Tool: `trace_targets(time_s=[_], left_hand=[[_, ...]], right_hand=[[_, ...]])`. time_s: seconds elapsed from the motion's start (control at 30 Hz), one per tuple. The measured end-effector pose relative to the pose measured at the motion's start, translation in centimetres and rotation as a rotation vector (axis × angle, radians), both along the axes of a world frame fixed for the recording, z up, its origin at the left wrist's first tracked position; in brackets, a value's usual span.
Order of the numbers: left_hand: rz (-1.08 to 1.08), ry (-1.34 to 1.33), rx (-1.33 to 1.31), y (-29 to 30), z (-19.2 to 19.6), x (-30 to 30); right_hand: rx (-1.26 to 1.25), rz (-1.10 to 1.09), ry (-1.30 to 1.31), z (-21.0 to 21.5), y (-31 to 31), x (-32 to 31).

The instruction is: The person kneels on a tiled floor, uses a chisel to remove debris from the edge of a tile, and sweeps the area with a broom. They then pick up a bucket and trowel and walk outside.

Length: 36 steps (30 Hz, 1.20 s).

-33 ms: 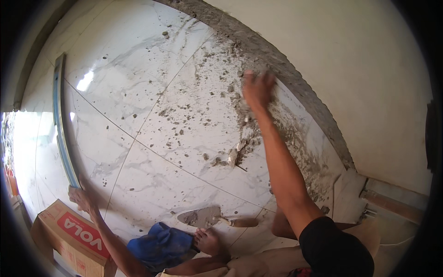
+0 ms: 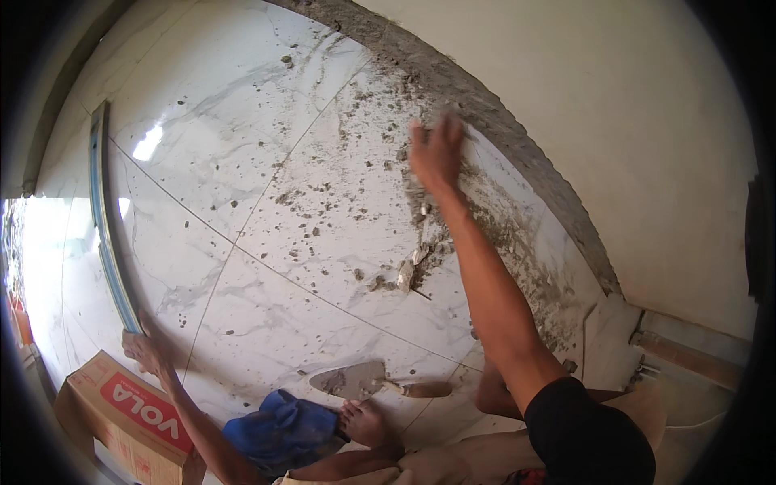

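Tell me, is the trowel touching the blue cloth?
Apart. The head view shows bare white tile between the trowel and the blue cloth.

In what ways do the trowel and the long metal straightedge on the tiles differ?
The trowel is short, with a mortar-smeared blade and wooden handle; the straightedge is a long, thin, clean metal bar. The trowel lies untouched by the person's foot; the left hand rests at the straightedge's near end. The right hand touches neither. Both lie flat on the marble-look floor tiles.
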<state>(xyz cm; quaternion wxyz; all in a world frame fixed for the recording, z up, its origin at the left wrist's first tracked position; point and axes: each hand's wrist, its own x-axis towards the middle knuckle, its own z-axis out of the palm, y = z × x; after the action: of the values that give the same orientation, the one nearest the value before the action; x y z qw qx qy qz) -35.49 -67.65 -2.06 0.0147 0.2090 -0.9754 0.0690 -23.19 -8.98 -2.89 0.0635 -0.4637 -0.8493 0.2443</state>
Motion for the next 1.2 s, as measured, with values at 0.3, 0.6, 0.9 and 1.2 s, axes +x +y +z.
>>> trace_targets(time_s=[0.3,0.6,0.9,1.2], left_hand=[[-0.649,0.342,0.442,14.2,1.6,-7.1],[-1.183,-0.018,0.668,48.9,-0.9,-22.0],[-1.497,0.156,0.798,54.0,-3.6,-16.3],[-1.266,-0.153,1.122,53.9,-2.5,-19.3]], right_hand=[[0.208,-0.430,0.072,1.6,2.8,4.8],[-0.061,-0.371,0.041,0.8,1.1,-5.4],[0.331,-0.090,0.213,-1.3,0.3,-9.7],[0.048,0.227,0.663,-1.0,3.1,-13.3]])
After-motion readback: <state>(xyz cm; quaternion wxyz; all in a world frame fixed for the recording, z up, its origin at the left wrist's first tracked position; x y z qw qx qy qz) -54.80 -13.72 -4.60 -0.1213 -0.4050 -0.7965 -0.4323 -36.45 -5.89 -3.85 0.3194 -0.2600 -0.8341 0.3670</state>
